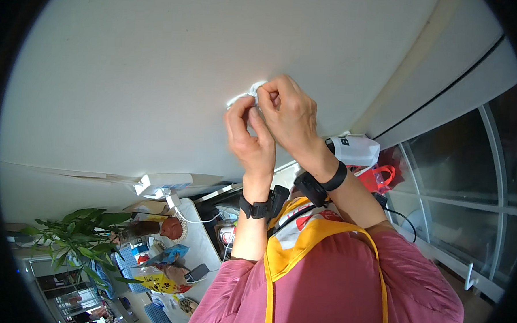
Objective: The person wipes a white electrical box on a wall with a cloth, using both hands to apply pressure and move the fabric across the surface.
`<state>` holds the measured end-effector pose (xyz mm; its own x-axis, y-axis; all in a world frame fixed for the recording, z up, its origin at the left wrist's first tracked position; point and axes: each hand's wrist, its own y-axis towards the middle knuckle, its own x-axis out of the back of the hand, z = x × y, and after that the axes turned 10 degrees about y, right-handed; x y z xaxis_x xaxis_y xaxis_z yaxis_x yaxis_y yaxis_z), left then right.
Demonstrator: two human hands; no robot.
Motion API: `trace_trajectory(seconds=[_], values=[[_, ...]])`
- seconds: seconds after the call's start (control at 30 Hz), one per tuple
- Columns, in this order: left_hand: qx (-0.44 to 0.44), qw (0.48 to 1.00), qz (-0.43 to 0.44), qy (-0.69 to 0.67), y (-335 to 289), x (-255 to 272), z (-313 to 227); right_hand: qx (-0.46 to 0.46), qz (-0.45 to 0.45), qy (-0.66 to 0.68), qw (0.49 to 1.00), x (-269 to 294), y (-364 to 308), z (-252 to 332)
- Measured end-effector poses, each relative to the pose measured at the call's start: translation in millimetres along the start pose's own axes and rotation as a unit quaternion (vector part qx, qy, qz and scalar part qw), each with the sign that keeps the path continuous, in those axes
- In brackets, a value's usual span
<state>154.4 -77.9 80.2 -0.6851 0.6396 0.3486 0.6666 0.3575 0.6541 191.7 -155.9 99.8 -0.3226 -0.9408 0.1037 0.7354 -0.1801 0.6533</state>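
Note:
Both of my hands are raised together in front of the white wall (pixel 135 75). A small white looped strip or cord (pixel 257 87) lies at my fingertips, close against the wall; its exact kind is unclear. My right hand (pixel 294 112) is closed, thumb and forefinger pinching the strip by its loop. Just below and left, my left hand (pixel 251 141) has its thumb and fingers curled together on the lower part of the strip. My fingers cover much of it. Each wrist wears a black band with a small black box.
Below left, a white power strip (pixel 164 183) with plugs and cables sits by the wall. A cluttered table (pixel 200 234) holds a phone (pixel 197 273) and packages, beside a leafy plant (pixel 85 235). Bags (pixel 354 151) and glass panes (pixel 455 158) are on the right.

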Motion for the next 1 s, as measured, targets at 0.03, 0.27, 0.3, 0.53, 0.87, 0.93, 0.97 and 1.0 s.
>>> trace_trajectory(seconds=[0.03,0.27,0.3,0.53,0.87,0.93,0.97,1.0], values=[[0.003,1.000,0.009,0.010,-5.8,0.4,1.6,-0.009,0.013,0.004,1.000,1.6,-1.9,0.3],[-0.011,1.000,0.015,0.006,-13.3,-1.3,11.9,-0.018,0.030,-0.004,0.999,8.7,-6.6,-7.9],[-0.044,0.999,0.000,0.026,-6.9,0.5,11.0,-0.008,0.026,-0.007,1.000,8.3,2.7,-1.6],[-0.066,0.991,0.042,0.105,-14.1,-3.7,9.7,0.045,0.013,-0.005,0.999,-4.1,-21.1,-43.4],[0.008,0.998,0.051,0.045,-19.6,2.7,4.5,-0.070,0.122,-0.007,0.990,50.9,-7.5,-31.2],[-0.029,0.997,0.043,0.057,-14.0,4.5,-3.4,-0.074,0.114,0.011,0.991,60.1,-0.5,-28.8],[-0.023,0.996,0.047,0.077,-14.2,5.0,-8.4,-0.073,0.114,0.010,0.991,64.9,2.1,-26.6],[-0.022,0.996,0.048,0.076,-15.3,3.5,-4.1,-0.087,0.131,0.016,0.987,69.4,4.6,-24.4]])
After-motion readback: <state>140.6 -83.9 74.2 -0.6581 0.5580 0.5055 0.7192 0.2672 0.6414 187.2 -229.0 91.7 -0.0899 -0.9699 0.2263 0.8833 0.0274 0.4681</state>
